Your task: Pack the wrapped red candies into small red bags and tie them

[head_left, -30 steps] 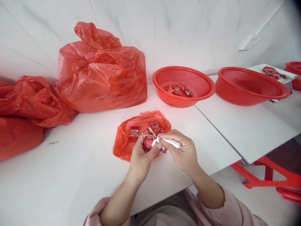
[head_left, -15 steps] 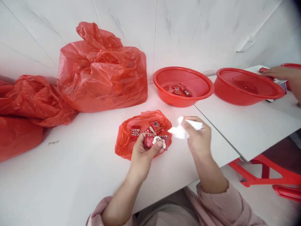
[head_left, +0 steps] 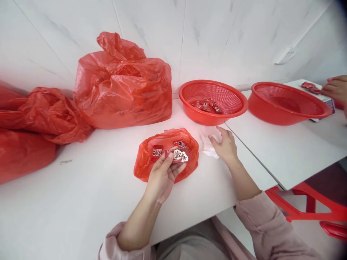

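Between the thumb and fingers of my left hand [head_left: 164,169] is a dark red candy packet [head_left: 177,156] with white lettering. It is held over an opened red plastic bag [head_left: 141,164] on the table, where a few more wrapped packets lie, one of them a small red packet [head_left: 157,151]. My right hand [head_left: 225,146] has its fingers spread and holds nothing. Just beside those fingers a crumpled white tissue [head_left: 210,147] rests on the tabletop, right of the bag.
A red mesh basket [head_left: 187,110] with several packets stands behind the tissue. Another red basket [head_left: 273,115] is to its right, near a co-worker's hand [head_left: 336,88]. A large full red bag [head_left: 124,97] and more red bags [head_left: 46,115] line the wall. A red stool [head_left: 298,213] is below right.
My right hand has let go of the white tissue, laying it on the table. My left hand has turned the packet slightly. The co-worker's hand has drawn away to the right.
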Demonstrator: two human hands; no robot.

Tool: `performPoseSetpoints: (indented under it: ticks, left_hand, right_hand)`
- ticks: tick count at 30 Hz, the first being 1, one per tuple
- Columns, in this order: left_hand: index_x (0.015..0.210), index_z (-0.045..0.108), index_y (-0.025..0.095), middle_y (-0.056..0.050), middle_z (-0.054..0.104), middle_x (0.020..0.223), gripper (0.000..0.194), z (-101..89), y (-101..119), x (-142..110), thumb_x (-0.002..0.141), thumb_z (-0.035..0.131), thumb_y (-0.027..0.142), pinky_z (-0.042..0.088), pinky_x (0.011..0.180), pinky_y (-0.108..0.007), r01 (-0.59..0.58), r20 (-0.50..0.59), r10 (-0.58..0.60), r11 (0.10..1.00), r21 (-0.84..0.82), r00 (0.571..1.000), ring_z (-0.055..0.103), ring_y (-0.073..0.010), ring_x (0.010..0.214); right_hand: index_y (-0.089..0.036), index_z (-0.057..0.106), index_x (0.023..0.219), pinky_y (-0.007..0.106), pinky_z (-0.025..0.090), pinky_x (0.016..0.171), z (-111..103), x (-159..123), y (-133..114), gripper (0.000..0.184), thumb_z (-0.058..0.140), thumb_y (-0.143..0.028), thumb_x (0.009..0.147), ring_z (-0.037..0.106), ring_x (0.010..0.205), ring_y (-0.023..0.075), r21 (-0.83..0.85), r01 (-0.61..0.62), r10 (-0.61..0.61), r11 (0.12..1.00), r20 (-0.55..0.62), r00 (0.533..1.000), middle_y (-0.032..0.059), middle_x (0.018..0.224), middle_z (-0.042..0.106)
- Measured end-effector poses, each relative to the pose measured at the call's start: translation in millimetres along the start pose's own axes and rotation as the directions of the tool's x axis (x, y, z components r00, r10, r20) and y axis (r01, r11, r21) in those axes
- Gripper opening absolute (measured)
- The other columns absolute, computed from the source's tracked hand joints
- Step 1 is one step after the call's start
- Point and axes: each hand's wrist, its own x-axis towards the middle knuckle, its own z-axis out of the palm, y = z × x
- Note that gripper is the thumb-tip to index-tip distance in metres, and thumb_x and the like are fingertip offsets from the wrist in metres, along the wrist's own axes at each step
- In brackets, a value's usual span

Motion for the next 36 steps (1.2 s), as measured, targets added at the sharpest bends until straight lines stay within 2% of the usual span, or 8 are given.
performPoseSetpoints:
  ticks: [4, 7, 10, 16, 20, 25, 31, 36]
  left_hand:
    - [0.105, 0.071, 0.019, -0.005, 0.075, 0.095, 0.032, -12.4, 13, 4, 0.08, 0.074, 0.038, 0.059, 0.075, -0.029, -0.178, -0.044, 0.185, 0.975, 0.132, 0.982, 0.071, -0.016, 0.08]
    - [0.103, 0.073, 0.018, -0.007, 0.076, 0.1, 0.038, -24.5, 23, 10, 0.08, 0.071, 0.048, 0.057, 0.08, -0.033, -0.323, -0.105, 0.395, 0.855, 0.406, 0.913, 0.07, -0.0216, 0.091]
    - [0.099, 0.075, 0.018, -0.008, 0.076, 0.098, 0.043, -32.1, 26, 17, 0.085, 0.06, 0.055, 0.052, 0.089, -0.037, -0.293, -0.068, 0.47, 0.65, 0.701, 0.88, 0.069, -0.026, 0.097]
    - [0.098, 0.075, 0.024, -0.007, 0.076, 0.093, 0.043, -37.3, 23, 23, 0.091, 0.048, 0.057, 0.049, 0.084, -0.035, -0.232, -0.042, 0.487, 0.487, 0.842, 0.872, 0.068, -0.0273, 0.092]
    - [0.082, 0.076, 0.026, -0.006, 0.074, 0.077, 0.034, -41.4, 26, 19, 0.088, 0.054, 0.052, 0.048, 0.07, -0.034, -0.166, 0.002, 0.415, 0.36, 0.918, 0.91, 0.066, -0.0261, 0.073]
    - [0.09, 0.075, 0.028, -0.006, 0.073, 0.077, 0.02, -40.1, 33, -3, 0.08, 0.063, 0.041, 0.045, 0.064, -0.035, -0.095, 0.035, 0.385, 0.137, 0.986, 0.922, 0.064, -0.0277, 0.067]
    - [0.114, 0.068, 0.028, -0.01, 0.076, 0.085, 0.034, -54.7, 45, -41, 0.083, 0.061, 0.041, 0.048, 0.08, -0.047, -0.149, 0.224, 0.153, -0.393, 0.908, 0.962, 0.069, -0.034, 0.079]
    - [0.087, 0.073, 0.028, -0.004, 0.073, 0.082, 0.011, -71.5, 50, -51, 0.079, 0.066, 0.026, 0.027, 0.107, -0.064, -0.216, 0.259, 0.042, -0.43, 0.877, 0.965, 0.067, -0.0308, 0.09]
  right_hand:
    - [-0.017, 0.061, 0.123, 0.046, 0.043, 0.1, -8, -7, -16, 0.041, 0.058, -0.034, 0.085, 0.052, 0.119, 0.0284, 0.023, 0.249, -0.241, 0.968, -0.173, 0.955, 0.0157, 0.125, 0.058]
    - [-0.021, 0.067, 0.106, 0.039, 0.049, 0.092, -10, -11, -38, 0.023, 0.056, -0.031, 0.088, 0.058, 0.108, 0.023, 0.202, 0.325, -0.332, 0.924, 0.0, 0.943, 0.009, 0.113, 0.064]
    - [-0.022, 0.069, 0.099, 0.036, 0.049, 0.09, -6, -17, -61, 0.018, 0.055, -0.03, 0.09, 0.06, 0.103, 0.0201, 0.315, 0.348, -0.406, 0.883, 0.14, 0.903, 0.0066, 0.108, 0.065]
    - [-0.021, 0.069, 0.094, 0.038, 0.047, 0.087, 13, -37, -78, 0.015, 0.055, -0.021, 0.091, 0.065, 0.092, 0.0193, 0.264, 0.504, -0.567, 0.822, 0.314, 0.761, 0.0044, 0.096, 0.072]
    - [-0.022, 0.071, 0.087, 0.045, 0.043, 0.087, 13, -41, -71, 0.009, 0.062, -0.027, 0.087, 0.065, 0.07, 0.0197, -0.014, 0.548, -0.44, 0.836, 0.579, 0.686, 0.0, 0.071, 0.071]
    - [-0.024, 0.073, 0.093, 0.046, 0.039, 0.091, -7, -36, -70, 0.013, 0.066, -0.03, 0.083, 0.067, 0.075, 0.0222, -0.054, 0.561, -0.398, 0.826, 0.648, 0.649, 0.0014, 0.078, 0.074]
    - [-0.028, 0.074, 0.084, 0.044, 0.038, 0.082, -28, -41, -72, 0.011, 0.074, -0.027, 0.072, 0.064, 0.07, 0.0228, 0.004, 0.619, -0.385, 0.785, 0.786, 0.483, -0.0002, 0.07, 0.071]
    - [-0.024, 0.071, 0.085, 0.04, 0.035, 0.08, -34, -39, -70, 0.009, 0.071, -0.025, 0.076, 0.064, 0.075, 0.0216, -0.028, 0.594, -0.337, 0.804, 0.801, 0.494, 0.0018, 0.079, 0.072]
